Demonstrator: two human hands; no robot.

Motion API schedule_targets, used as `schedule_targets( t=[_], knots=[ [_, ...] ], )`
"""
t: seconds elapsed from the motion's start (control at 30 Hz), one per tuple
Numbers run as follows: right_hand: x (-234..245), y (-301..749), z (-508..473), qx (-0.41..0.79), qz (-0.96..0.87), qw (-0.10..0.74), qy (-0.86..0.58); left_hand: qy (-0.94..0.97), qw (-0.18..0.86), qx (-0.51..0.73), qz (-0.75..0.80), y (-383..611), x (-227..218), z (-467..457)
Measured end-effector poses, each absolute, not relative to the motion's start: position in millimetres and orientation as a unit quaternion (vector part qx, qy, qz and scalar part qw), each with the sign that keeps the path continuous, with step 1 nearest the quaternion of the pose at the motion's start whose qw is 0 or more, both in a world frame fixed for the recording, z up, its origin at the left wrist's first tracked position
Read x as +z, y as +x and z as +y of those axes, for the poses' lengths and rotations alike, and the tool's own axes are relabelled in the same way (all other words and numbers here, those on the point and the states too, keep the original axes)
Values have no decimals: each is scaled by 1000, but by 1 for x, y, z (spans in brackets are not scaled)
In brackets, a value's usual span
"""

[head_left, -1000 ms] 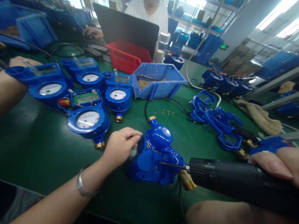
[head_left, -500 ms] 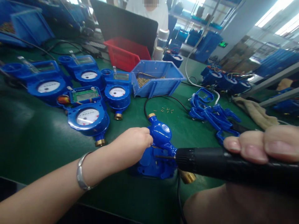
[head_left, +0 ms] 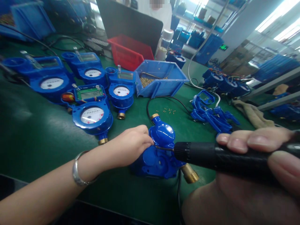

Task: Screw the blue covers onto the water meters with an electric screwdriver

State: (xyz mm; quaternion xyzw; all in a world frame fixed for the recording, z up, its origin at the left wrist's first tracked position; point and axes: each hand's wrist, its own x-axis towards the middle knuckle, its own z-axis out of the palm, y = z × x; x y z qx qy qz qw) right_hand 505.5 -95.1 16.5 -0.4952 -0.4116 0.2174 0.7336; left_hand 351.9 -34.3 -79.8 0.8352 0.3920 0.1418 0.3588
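My right hand [head_left: 243, 190] is wrapped round a black electric screwdriver [head_left: 208, 154], which lies nearly level and points left. Its thin bit [head_left: 165, 148] reaches across a blue water meter [head_left: 162, 132] to my left fingertips. The meter lies face down on the green table, with brass threaded ends at the top and lower right. My left hand [head_left: 133, 143] has its fingers pinched together at the bit's tip, against the meter's left side. Whatever sits between those fingertips is hidden.
Several blue water meters [head_left: 92, 117] stand at the left, one with its circuit board exposed. Behind are a blue bin [head_left: 161, 89] of small brass screws and a red bin [head_left: 124, 59]. Loose screws [head_left: 169, 110] and blue plastic covers [head_left: 208, 114] lie beyond the meter. A person sits opposite.
The screwdriver's bit has moved up and left from above the lower housing to my left fingertips. My left fingers stay pinched beside the meter. The view has shifted slightly.
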Motion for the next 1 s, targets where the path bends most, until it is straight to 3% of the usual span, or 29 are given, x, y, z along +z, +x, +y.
schedule_targets(
  t=[0.13, 0.23, 0.3, 0.57, 0.77, 1.0],
  knots=[
    [6, 497, -81, 184, -439, 755, -451, 601, 551, 195, 546, 344, -102, -49],
    [-1, 494, -69, 229, -440, 759, -421, 446, 760, 175, 440, 345, -111, -61],
    [-3, 494, -62, 260, -436, 749, -425, 381, 820, 197, 380, 349, -112, -67],
    [-14, 483, -42, 341, -370, 700, -507, 371, 770, 270, 444, 364, -122, -76],
    [-31, 475, -41, 271, -384, 720, -511, 446, 693, 239, 513, 364, -127, -77],
    [-35, 475, -42, 273, -391, 711, -516, 471, 672, 220, 528, 364, -127, -76]
  ],
)
